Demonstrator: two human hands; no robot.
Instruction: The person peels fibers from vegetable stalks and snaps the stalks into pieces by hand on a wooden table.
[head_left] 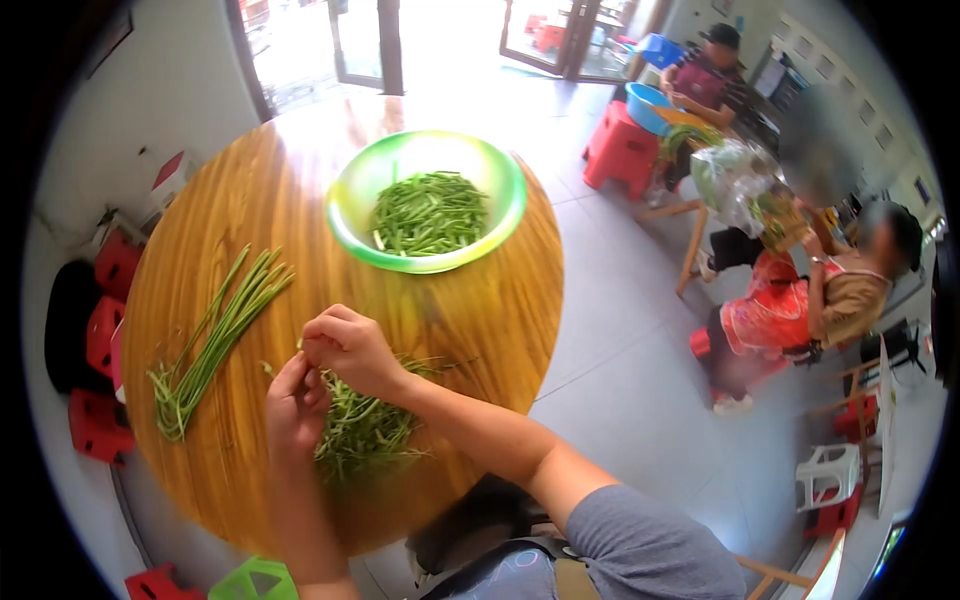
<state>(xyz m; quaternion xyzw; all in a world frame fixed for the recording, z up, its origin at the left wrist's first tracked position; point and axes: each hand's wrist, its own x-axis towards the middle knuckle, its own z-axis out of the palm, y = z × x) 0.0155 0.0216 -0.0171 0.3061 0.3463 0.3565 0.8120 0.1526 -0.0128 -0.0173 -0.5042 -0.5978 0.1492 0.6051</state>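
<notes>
My left hand and my right hand meet over the table, fingers pinched together. A small pale green piece shows at their fingertips; the rest of it is hidden by the fingers. Just below my right forearm lies a tangled heap of thin green stem ends, partly covered by the arm. Left of my hands rests a bundle of long green stems, looking like garlic scapes. Beyond my hands stands a green-rimmed bowl holding cut lengths of green stem.
The round wooden table carries all of this. Red stools stand along the left wall. To the right, two people sit at a smaller table with greens, a plastic bag and a blue basin. Glass doors open at the back.
</notes>
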